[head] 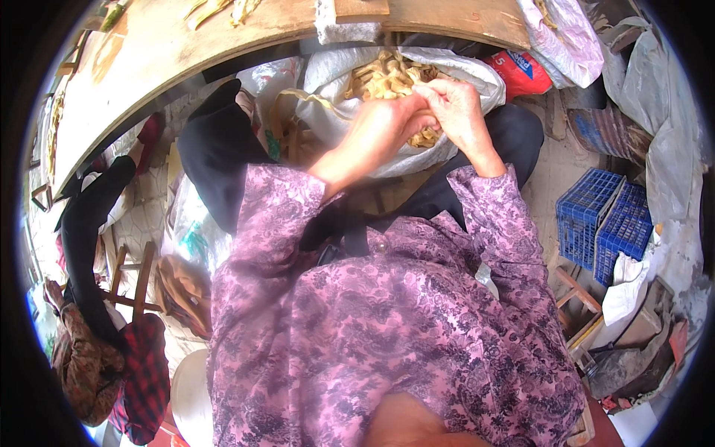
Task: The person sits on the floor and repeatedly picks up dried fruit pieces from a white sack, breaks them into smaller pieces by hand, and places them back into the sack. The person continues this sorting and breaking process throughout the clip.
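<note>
Both my hands meet over an open white woven sack (318, 84) held between my knees. Inside the sack lies a heap of yellowish knotted strips (385, 75), their material unclear. My left hand (382, 125) is bent with its fingers against those of my right hand (455, 106), which pinches near the thumb. A small pale piece seems to be between the fingertips, mostly hidden by them. From the left side of my hands a long pale yellow strip (315, 99) runs over the sack's edge.
A wooden table (268, 28) with yellowish strips (209, 11) spans the front. Blue plastic crates (589, 215) stand at right, near a wooden frame (578, 293). A red bag (516, 72) lies beyond the sack. Another person (92, 218) sits at the left.
</note>
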### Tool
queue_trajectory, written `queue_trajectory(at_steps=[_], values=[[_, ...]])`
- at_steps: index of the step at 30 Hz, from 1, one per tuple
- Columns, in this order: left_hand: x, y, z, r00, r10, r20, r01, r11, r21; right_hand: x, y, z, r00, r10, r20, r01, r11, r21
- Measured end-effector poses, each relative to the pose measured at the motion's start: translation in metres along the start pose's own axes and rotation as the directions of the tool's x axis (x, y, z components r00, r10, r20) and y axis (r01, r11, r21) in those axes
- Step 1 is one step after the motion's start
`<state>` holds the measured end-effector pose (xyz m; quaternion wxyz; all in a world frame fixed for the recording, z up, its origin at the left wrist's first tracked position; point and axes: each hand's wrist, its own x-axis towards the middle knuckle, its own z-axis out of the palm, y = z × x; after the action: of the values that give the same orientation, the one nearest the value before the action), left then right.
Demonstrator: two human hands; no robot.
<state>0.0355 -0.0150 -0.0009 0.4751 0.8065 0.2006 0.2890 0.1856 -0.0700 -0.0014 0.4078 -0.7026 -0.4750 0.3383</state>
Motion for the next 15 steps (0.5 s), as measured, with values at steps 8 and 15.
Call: queue_trajectory(at_steps=[8,15], values=[[-0.029,-0.004,0.004,0.997,-0.074,-0.004,0.074,0.984,0.159,-0.002,0.007,0.018,0.989,-0.006,0.145,0.01,1.0,-0.029],[-0.044,-0.009,-0.01,0.98,-0.158,0.122,0.151,0.986,0.065,-0.02,0.014,-0.009,0.982,0.157,0.107,-0.169,0.979,0.113]])
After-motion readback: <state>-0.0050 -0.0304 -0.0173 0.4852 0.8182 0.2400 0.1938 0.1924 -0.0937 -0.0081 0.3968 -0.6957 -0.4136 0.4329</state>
